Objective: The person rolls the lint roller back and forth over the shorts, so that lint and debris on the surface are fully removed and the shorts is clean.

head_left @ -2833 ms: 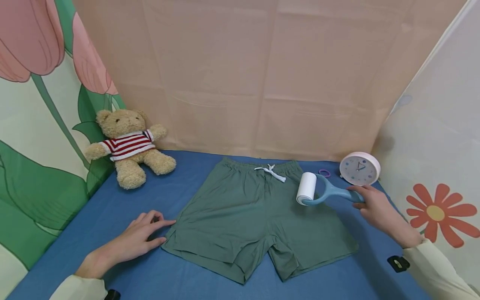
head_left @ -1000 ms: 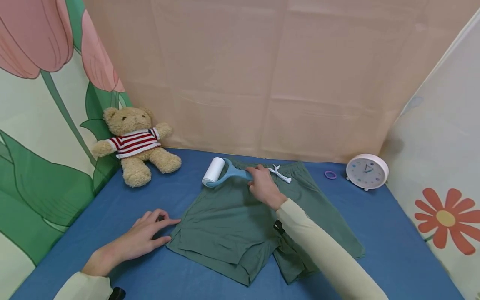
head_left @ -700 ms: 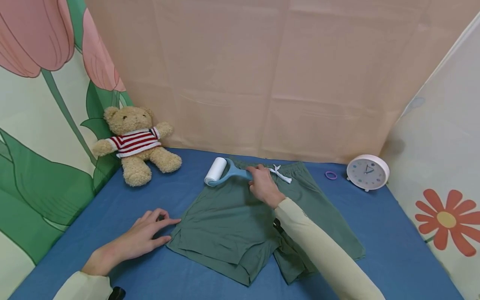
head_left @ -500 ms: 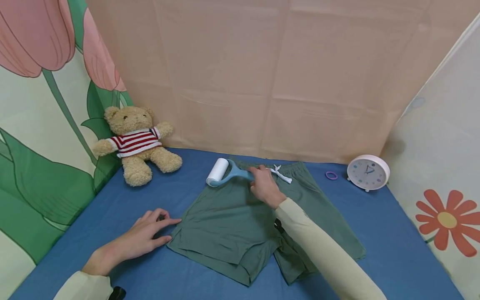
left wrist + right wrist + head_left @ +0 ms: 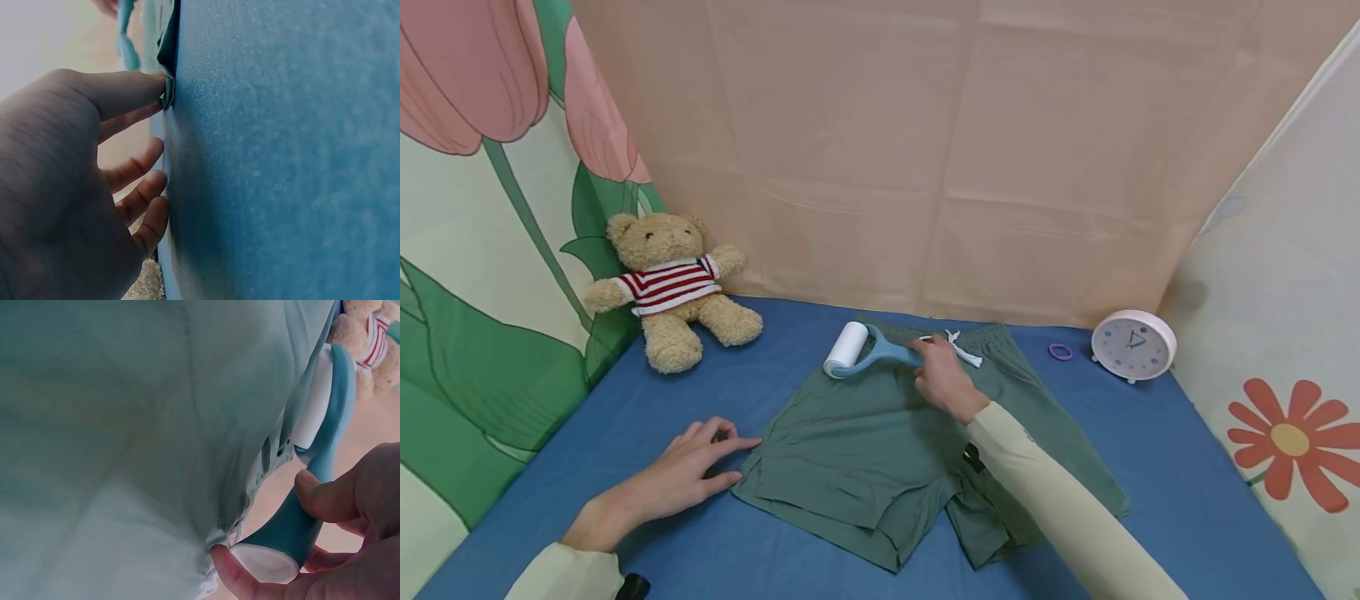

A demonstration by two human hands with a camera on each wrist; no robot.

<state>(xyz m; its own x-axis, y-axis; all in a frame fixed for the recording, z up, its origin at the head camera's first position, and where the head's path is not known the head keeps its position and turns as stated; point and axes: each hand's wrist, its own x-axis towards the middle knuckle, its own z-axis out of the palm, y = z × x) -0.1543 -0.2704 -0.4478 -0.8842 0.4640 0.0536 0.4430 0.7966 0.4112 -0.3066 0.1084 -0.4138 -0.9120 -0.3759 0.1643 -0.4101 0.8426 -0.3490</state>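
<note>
Green shorts (image 5: 880,467) with a white drawstring (image 5: 964,350) lie spread out flat. My right hand (image 5: 951,379) grips the blue handle of a lint roller (image 5: 847,348). The roller's white cylinder lies at the left end of the waistband; the right wrist view shows the handle (image 5: 290,528) between thumb and fingers. At the left leg's hem, my left hand (image 5: 688,467) rests with thumb and forefinger spread apart on the edge of the cloth. In the left wrist view the thumb tip (image 5: 156,84) touches the hem (image 5: 167,56), and the other fingers are loosely bent.
A teddy bear (image 5: 673,287) in a striped shirt sits at the back left of the blue cloth (image 5: 700,567). To the right of the shorts are a purple ring (image 5: 1060,352) and a pink-rimmed clock (image 5: 1133,346). A beige backdrop (image 5: 865,167) stands behind.
My right hand has carried the lint roller from the right side of the shorts to the waistband's left end, then slightly back rightward. The left hand has stayed at the hem.
</note>
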